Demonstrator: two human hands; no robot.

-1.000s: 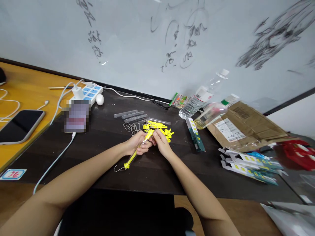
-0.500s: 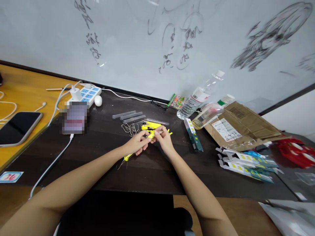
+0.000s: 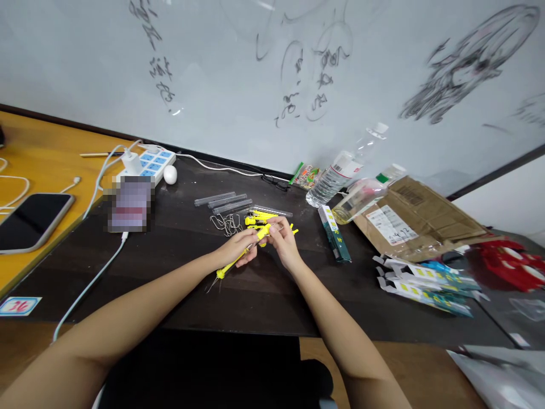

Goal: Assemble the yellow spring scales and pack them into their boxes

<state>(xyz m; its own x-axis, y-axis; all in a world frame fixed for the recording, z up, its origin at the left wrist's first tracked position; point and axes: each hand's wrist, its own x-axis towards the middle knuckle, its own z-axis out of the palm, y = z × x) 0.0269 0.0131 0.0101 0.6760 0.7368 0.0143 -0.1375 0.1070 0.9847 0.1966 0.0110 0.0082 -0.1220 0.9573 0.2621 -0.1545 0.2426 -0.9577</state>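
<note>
My left hand (image 3: 242, 248) wraps around a slim yellow tool (image 3: 232, 264) with thin metal wires sticking out of its lower left end. At the tool's upper right end, the fingers of my right hand (image 3: 281, 241) pinch it near a thin metal part (image 3: 277, 225). The tool lies slanted between both hands, just above the dark desk. Right behind my fingers is a pile of yellow pieces (image 3: 259, 217), partly hidden by the hands. Several bent metal wires (image 3: 226, 225) lie left of that pile, and clear plastic tubes (image 3: 232, 205) rest behind them.
A green and white box (image 3: 334, 234) lies to the right, with flattened boxes (image 3: 426, 287) beyond. Bottles (image 3: 334, 179) and a cardboard parcel (image 3: 415, 218) stand near the whiteboard. On the left are a power strip (image 3: 156, 165), a charging cable (image 3: 91, 282) and a phone (image 3: 36, 221).
My left fingers have shifted down along the yellow tool, so more of its shaft shows between the hands. My right hand stays at its upper end.
</note>
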